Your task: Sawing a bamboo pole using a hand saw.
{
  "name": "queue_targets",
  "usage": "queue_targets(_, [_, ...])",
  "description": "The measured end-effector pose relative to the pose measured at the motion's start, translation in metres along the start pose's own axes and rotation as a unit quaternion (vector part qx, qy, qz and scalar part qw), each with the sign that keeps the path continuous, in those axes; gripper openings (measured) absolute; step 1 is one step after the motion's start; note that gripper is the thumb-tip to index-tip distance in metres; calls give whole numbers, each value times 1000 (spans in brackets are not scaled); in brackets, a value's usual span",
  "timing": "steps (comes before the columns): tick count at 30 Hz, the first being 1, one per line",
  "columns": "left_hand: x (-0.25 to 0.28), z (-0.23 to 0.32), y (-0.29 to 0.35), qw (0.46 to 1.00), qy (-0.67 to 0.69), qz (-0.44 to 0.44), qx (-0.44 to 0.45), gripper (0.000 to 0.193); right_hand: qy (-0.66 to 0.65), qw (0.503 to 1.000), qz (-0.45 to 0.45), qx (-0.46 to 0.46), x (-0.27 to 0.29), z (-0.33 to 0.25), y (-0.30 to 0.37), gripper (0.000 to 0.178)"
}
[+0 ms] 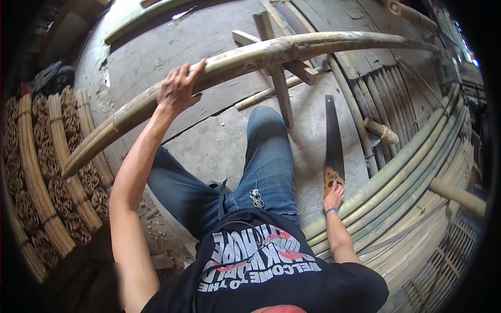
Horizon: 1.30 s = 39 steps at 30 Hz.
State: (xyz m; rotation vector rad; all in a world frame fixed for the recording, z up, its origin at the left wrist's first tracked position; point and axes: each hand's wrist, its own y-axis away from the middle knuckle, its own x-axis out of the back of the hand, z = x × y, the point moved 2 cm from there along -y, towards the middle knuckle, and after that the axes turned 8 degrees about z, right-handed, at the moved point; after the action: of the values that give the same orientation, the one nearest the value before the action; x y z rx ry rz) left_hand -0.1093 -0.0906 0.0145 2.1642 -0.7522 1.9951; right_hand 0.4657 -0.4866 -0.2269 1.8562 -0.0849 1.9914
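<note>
A long, thick bamboo pole (237,61) stretches across in front of me, from the lower left up to the far right. My left hand (177,89) grips it from above, with fingers over the top and thumb on the near side. A wooden trestle (282,101) with crossed legs supports the pole near its middle. Off to my right, my right hand (334,196) is closed around the wooden handle of a handsaw (334,128). The saw's dark blade points away from me over the concrete floor, apart from the pole.
Tied bundles of split bamboo (40,177) stand at the left. Long green bamboo poles (396,175) lie along my right side, with slats beyond them. A short bamboo piece (381,130) rests on a row of poles. Another pole (141,21) lies at the far left.
</note>
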Motion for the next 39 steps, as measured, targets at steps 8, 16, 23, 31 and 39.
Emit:
queue_targets(8, [-4, 9, -17, 998, -8, -60, -6, 103, -98, 988, -20, 114, 2, 20, -11, 65])
queue_targets(16, [-1, 0, -23, 997, 20, -70, -29, 109, -286, 942, 139, 111, 18, 13, 3, 50])
queue_targets(23, [0, 9, -21, 999, 7, -23, -31, 98, -253, 963, -15, 96, 109, -107, -67, 50])
queue_targets(31, [9, -23, 24, 927, 56, 371, 18, 73, -304, 693, 346, 554, 348, -447, -214, 55])
queue_targets(39, [21, -192, 254, 428, 210, 513, 714, 130, -316, 695, 322, 559, 335, -473, -231, 36])
